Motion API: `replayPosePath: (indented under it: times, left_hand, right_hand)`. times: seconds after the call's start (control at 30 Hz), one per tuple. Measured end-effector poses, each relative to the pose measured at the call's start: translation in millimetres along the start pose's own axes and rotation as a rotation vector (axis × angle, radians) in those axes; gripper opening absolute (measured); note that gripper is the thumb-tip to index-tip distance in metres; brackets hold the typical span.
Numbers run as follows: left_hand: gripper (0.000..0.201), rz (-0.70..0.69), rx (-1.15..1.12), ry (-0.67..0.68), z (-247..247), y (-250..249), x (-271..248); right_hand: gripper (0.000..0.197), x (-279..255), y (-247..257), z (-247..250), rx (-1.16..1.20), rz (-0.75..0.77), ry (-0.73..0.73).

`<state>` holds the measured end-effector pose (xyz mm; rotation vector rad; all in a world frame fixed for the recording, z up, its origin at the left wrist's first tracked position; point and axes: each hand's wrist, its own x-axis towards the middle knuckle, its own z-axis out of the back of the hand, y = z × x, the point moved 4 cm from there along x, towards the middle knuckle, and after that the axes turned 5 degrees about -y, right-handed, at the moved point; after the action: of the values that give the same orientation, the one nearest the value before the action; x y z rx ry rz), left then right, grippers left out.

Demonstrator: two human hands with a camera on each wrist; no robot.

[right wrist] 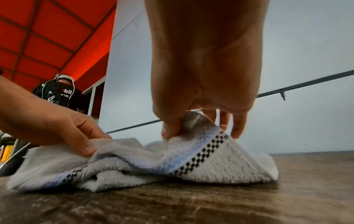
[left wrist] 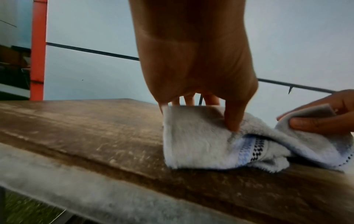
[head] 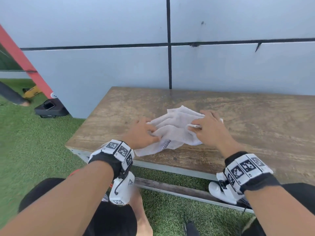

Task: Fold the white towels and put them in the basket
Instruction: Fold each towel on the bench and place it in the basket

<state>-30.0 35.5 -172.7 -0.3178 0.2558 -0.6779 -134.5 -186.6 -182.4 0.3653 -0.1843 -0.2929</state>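
A crumpled white towel with a black checkered stripe lies near the front edge of the wooden table. My left hand pinches the towel's left edge between thumb and fingers; the left wrist view shows the thumb pressing into the towel. My right hand pinches the right edge, and in the right wrist view a fold of the towel is lifted between thumb and fingers. No basket is in view.
A grey panelled wall stands right behind the table. Artificial grass covers the ground to the left and below. A red post, a black case and a yellow tool lie at far left.
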Motion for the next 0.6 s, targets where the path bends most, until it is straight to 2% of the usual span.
replayPosePath:
  times: [0.1, 0.17, 0.27, 0.33, 0.4, 0.47, 0.6]
  left_hand:
    - [0.016, -0.05, -0.079, 0.138, -7, 0, -4]
    - [0.004, -0.065, -0.137, 0.161, -10, -2, -5]
    - [0.017, -0.129, -0.191, 0.127, -10, -5, 0]
    - [0.019, -0.151, -0.256, 0.12, -8, -9, 2]
    - [0.039, -0.153, -0.341, 0.113, -2, -14, 7]
    - [0.049, -0.175, -0.381, 0.13, 10, -23, 14]
    - [0.039, -0.247, -0.324, 0.105, 50, -48, 60]
  right_hand:
    - [0.044, 6, 14, -11, -0.014, 0.061, 0.214]
    - [0.044, 9, 15, -11, -0.013, 0.059, 0.23]
    - [0.046, 5, 19, -8, 0.019, 0.099, 0.275]
    - [0.046, 0, 24, -2, 0.114, 0.124, 0.254]
    - [0.046, -5, 25, 9, 0.239, 0.104, 0.203]
    - [0.048, -8, 19, 24, 0.337, 0.046, 0.163]
    - [0.051, 17, -2, 65, 0.4, -0.12, 0.053]
